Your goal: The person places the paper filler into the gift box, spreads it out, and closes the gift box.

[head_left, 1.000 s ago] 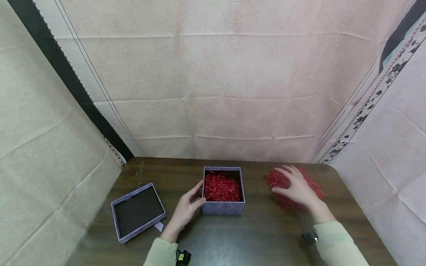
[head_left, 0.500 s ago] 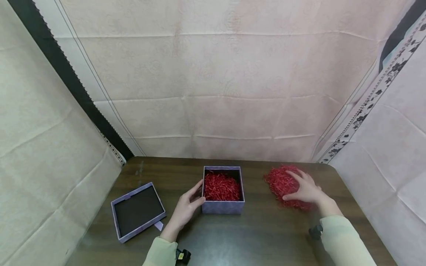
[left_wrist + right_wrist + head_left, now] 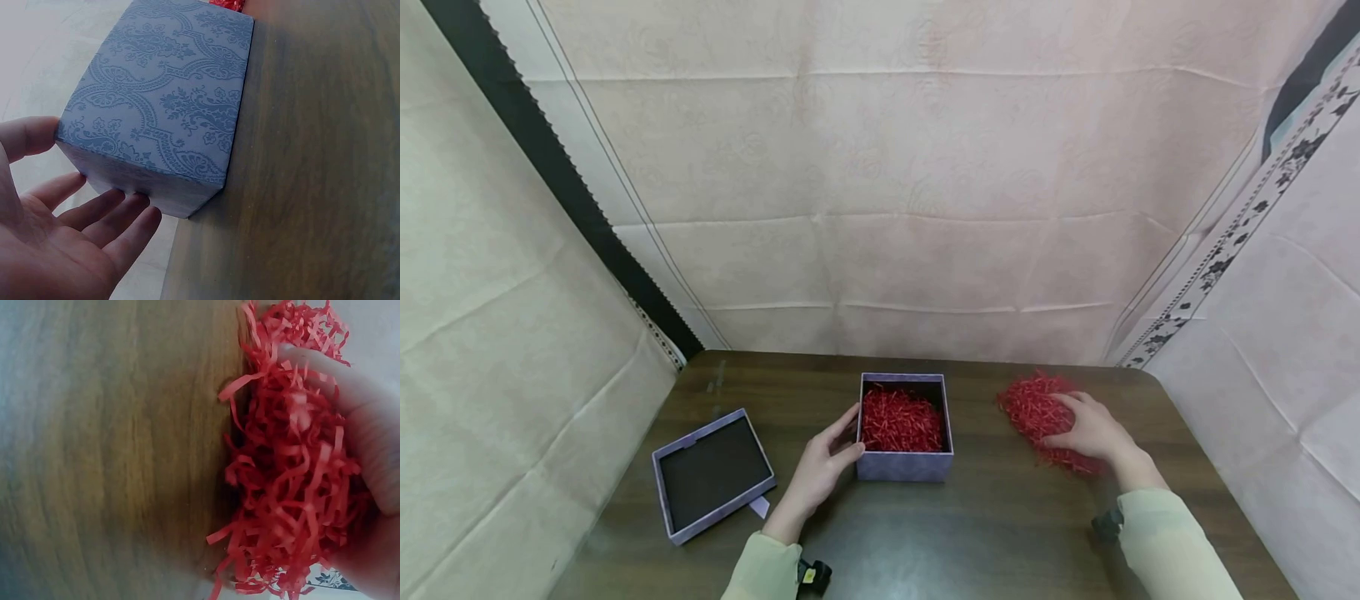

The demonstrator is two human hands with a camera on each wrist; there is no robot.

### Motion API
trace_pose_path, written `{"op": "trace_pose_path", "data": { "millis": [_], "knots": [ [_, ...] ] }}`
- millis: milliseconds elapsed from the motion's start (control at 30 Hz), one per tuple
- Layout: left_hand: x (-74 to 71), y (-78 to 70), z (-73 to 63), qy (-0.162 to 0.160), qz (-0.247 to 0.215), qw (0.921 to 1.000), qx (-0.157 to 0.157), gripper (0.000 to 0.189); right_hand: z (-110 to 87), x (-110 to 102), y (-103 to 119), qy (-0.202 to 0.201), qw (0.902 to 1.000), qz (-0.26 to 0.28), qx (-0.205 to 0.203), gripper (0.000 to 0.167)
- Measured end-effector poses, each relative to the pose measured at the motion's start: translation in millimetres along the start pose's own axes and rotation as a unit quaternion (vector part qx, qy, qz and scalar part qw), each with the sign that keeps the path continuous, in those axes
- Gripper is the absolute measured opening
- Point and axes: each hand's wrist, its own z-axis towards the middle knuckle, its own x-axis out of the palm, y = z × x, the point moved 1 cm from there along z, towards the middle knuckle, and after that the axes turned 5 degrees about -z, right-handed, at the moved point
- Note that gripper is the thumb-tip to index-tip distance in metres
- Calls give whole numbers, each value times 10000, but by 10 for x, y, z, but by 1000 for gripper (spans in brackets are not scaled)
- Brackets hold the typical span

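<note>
A lavender patterned box stands at the middle of the table, filled partway with red shredded paper. My left hand rests on the box's left side, fingertips along that wall and thumb at the front corner, as the left wrist view shows on the box. On the right side lies a loose pile of red shredded paper. My right hand has its fingers curled into the pile's right part. In the right wrist view, strands of shredded paper bunch between thumb and fingers; some fingertips are hidden in them.
The box's lid lies at the left with its black inside up and a small ribbon tab sticking out. Pale cloth hangs close behind the wooden table and at both sides.
My right hand has moved right and toward me across the pile, then its fingers have drawn together in the shredded paper. The left hand and the box have stayed in place.
</note>
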Motion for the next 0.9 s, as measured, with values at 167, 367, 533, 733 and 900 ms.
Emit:
{"op": "trace_pose_path", "data": {
  "millis": [167,367,533,733,900],
  "knots": [
    [-4,-13,1,3,-11,10000,-1,62,-9,-11,18,-164,9998,13,-125,86],
    [-11,-6,9,-6,-15,10000,1,62,-28,-10,40,-252,9994,30,-246,77],
    [-12,-3,12,2,-29,10000,-4,62,-41,-9,30,-289,9992,115,-241,74],
    [-3,-10,4,18,-32,10000,-1,62,-59,9,22,-357,9987,251,-275,70],
    [2,-1,-8,19,-39,10000,-7,62,-83,2,12,-349,9983,362,-281,70]
  ]
}}
